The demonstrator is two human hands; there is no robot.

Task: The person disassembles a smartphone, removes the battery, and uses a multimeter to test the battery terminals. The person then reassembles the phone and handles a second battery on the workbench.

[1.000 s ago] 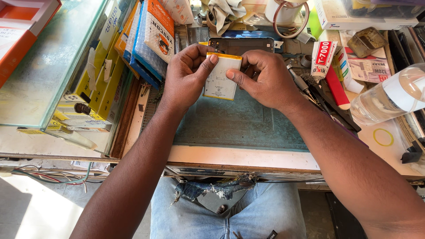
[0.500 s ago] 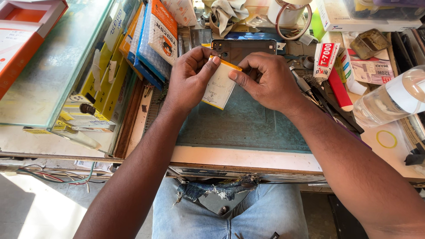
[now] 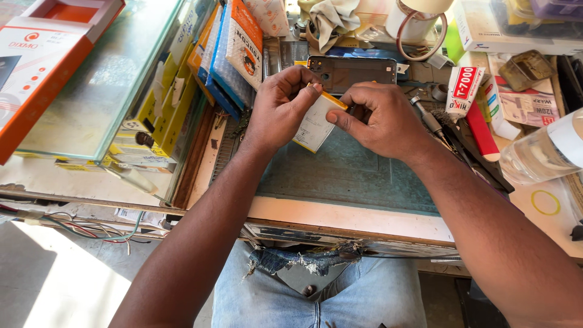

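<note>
Both hands pinch one flat white battery: left hand (image 3: 280, 106), right hand (image 3: 379, 118), battery (image 3: 316, 124) tilted above green mat (image 3: 352, 173). Steady grip at the edges likely avoids bending it.

Orange-white box (image 3: 45, 58) far left (flat), red-white carton (image 3: 463, 91) right.

Head camera looks steeply down (close) over workbench (image 3: 340, 212).
</note>
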